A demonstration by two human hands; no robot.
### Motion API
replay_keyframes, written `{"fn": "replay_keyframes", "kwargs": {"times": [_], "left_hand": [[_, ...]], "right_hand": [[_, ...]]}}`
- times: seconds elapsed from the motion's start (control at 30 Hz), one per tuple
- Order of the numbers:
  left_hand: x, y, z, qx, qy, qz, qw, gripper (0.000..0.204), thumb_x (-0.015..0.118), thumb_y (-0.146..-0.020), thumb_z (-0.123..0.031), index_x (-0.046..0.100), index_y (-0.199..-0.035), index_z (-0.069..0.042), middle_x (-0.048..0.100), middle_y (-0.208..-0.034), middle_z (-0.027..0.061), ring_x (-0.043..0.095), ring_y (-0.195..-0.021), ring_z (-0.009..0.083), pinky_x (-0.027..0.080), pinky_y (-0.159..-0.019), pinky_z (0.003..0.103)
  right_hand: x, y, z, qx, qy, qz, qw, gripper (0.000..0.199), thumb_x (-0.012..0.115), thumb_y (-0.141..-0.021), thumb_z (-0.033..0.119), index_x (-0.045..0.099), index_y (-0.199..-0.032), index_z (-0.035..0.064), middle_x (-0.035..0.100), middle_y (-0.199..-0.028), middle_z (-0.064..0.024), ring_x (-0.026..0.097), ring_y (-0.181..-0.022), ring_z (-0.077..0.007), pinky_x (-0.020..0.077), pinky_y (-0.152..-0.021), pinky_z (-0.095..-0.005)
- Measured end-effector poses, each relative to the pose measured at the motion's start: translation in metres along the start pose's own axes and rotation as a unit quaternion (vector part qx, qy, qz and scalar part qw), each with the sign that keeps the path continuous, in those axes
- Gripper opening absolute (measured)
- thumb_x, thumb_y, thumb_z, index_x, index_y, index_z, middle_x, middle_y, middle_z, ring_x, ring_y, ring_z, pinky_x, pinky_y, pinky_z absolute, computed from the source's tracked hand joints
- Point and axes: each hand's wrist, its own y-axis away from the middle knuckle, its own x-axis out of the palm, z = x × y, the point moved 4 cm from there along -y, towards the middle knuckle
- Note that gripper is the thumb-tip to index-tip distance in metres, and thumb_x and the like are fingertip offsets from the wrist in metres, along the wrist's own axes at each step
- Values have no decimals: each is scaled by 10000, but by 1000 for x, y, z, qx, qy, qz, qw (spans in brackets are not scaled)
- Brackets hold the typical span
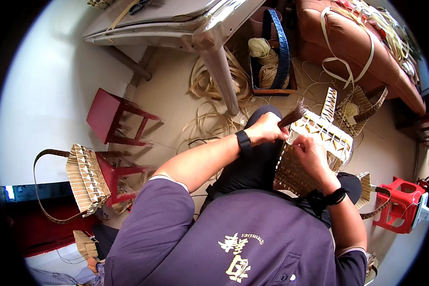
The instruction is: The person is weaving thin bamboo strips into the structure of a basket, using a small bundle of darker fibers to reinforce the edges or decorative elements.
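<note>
On my lap rests a woven basket [295, 174] of tan and brown strips, its pale patterned side [326, 136] turned up and a zigzag-wrapped handle [329, 104] rising beyond it. My left hand [266, 128] is closed around a bundle of dark brown fibres [293, 114], whose loose ends fan out over the basket's far left corner. Close beside it, my right hand [312, 153] pinches at the basket's upper left edge. Whatever lies between its fingertips is too small to make out.
Coiled pale strips [219, 76] lie on the floor beside a grey table leg [221, 78]. Beyond stands a dark-handled basket with yarn balls [270, 66]. Red stools [110, 117] and another woven basket [86, 178] are at left, a red plastic stool [399, 205] at right, a brown sofa [348, 43] far right.
</note>
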Motion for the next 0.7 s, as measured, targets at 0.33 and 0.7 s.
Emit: {"fn": "replay_keyframes", "kwargs": {"times": [0.33,0.7], "left_hand": [[-1,-4,6,-80,69,77,991,155,846,-832,-157,744,-917,-78,711,-857,-7,614,-760,90,476,-621,265],[-2,-8,24,-97,114,58,987,202,852,-837,-178,739,-971,-78,722,-890,7,637,-800,97,496,-650,257]], "right_hand": [[6,-2,1,17,-22,-6,1000,68,689,-841,130,722,-844,70,688,-760,-188,675,-761,-401,529,-709,-491],[14,1,2,-16,-2,-22,1000,88,691,-862,143,729,-841,66,673,-748,-203,662,-754,-409,518,-691,-504]]}}
